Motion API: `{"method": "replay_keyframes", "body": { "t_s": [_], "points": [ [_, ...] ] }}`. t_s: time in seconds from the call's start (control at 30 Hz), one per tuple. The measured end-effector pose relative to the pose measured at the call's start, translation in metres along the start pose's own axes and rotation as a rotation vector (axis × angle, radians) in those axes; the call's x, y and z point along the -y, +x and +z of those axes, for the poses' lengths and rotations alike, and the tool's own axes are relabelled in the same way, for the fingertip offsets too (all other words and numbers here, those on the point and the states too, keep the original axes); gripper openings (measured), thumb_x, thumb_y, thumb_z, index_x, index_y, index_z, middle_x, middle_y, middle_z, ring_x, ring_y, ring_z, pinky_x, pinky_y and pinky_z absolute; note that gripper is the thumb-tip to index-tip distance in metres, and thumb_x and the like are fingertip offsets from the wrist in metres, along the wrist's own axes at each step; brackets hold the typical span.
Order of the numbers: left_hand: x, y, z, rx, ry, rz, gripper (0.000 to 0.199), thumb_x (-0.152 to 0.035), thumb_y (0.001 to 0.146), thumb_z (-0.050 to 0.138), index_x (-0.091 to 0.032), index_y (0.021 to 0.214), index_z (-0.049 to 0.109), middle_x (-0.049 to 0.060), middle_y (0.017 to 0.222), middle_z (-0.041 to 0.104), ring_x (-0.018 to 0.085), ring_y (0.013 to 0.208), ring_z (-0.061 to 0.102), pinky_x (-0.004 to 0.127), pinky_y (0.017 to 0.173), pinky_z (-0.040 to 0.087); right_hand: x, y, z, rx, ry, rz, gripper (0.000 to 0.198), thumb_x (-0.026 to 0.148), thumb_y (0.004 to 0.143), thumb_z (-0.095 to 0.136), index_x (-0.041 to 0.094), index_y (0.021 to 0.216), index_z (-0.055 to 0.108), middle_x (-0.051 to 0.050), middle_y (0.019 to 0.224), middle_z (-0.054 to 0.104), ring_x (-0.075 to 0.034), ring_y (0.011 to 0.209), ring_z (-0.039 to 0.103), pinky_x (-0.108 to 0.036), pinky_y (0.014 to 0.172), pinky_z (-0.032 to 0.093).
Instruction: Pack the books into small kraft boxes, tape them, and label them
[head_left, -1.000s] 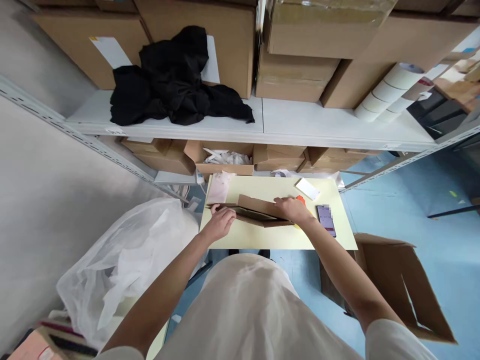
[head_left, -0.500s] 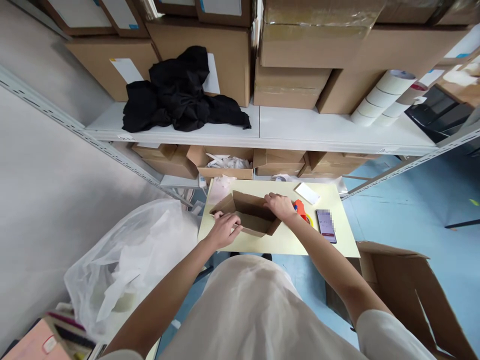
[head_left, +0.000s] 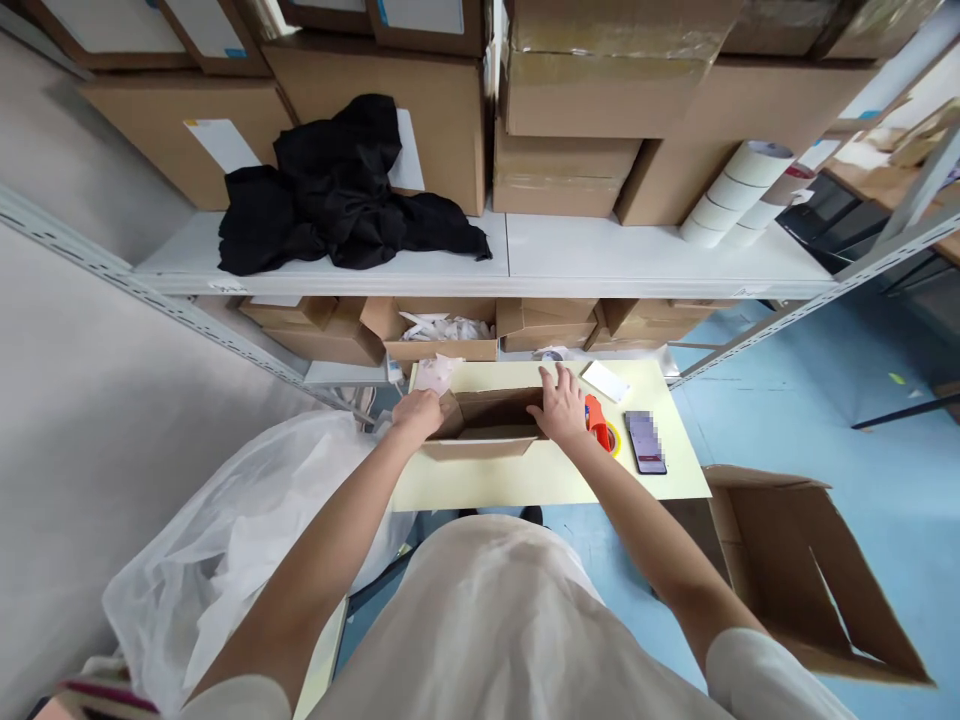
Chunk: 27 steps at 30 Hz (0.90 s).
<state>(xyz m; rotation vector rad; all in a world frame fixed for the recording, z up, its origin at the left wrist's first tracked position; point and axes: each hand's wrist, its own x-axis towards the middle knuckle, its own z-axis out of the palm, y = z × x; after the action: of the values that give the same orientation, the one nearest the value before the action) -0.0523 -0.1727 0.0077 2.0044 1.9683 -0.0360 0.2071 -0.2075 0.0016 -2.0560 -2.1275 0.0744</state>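
A small brown cardboard box [head_left: 484,448] lies open side up on the pale yellow table, its inside facing me. At its left end my left hand [head_left: 420,412] is curled with the fingers closed on the edge; the fingertips are partly hidden. My right hand [head_left: 561,405] rests at the right end, its fingers spread and the thumb reaching over the box's inside. Just right of that hand lies an orange tape dispenser [head_left: 597,422] with a yellow-rimmed roll. A phone [head_left: 645,442] and a white rectangular item [head_left: 605,381] lie farther right.
The yellow table [head_left: 480,488] stands against a shelf [head_left: 660,262] with cartons, black cloth [head_left: 341,195] and white rolls [head_left: 739,190]. A clear plastic bag [head_left: 247,530] bulges at the left. A large open carton [head_left: 810,560] stands on the floor at right.
The box has turned so its long side runs straight across in front of me. My left hand has moved to its left end; the right hand's fingers have spread.
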Motion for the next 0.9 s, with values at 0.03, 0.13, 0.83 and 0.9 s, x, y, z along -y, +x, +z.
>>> {"method": "replay_keyframes", "body": {
  "t_s": [0.03,0.13,0.83,0.9],
  "points": [
    [-0.001,-0.001,0.001,0.023,0.030,0.010,0.031,-0.042,0.079,0.055,-0.015,0.088,0.068,0.018,0.089,0.070,0.029,0.090,0.065,0.034,0.075,0.046,-0.003,-0.008,0.005,-0.042,0.077,0.100,0.072,0.035,0.075,0.065,0.016,0.137,0.031,-0.021,0.141,0.034,-0.037,0.126,0.036,-0.047,0.092,0.040],
    [-0.004,-0.011,0.007,0.055,0.105,0.029,0.034,-0.039,0.085,0.047,-0.014,0.086,0.069,0.019,0.091,0.070,0.029,0.090,0.066,0.034,0.074,0.046,-0.019,-0.032,0.018,-0.043,0.366,0.299,0.068,0.029,0.076,0.056,0.012,0.135,0.027,-0.023,0.128,0.048,-0.031,0.109,0.055,-0.044,0.083,0.048],
    [0.005,-0.051,0.049,-0.056,-0.545,0.139,0.059,-0.029,0.082,0.044,-0.015,0.139,0.036,0.012,0.128,0.058,0.024,0.115,0.056,0.035,0.094,0.044,-0.067,-0.045,0.013,0.082,0.661,-0.270,0.021,0.022,0.075,0.054,0.022,0.096,0.050,-0.012,0.128,0.052,-0.025,0.107,0.059,-0.043,0.075,0.060],
    [0.011,-0.055,0.059,-0.015,-0.603,0.188,0.068,-0.036,0.086,0.039,-0.013,0.146,0.017,0.015,0.148,0.034,0.025,0.134,0.036,0.040,0.107,0.033,-0.070,-0.041,0.014,0.085,0.628,-0.309,0.020,0.022,0.076,0.055,0.021,0.096,0.051,-0.013,0.126,0.054,-0.025,0.110,0.058,-0.041,0.076,0.059]
  ]
}}
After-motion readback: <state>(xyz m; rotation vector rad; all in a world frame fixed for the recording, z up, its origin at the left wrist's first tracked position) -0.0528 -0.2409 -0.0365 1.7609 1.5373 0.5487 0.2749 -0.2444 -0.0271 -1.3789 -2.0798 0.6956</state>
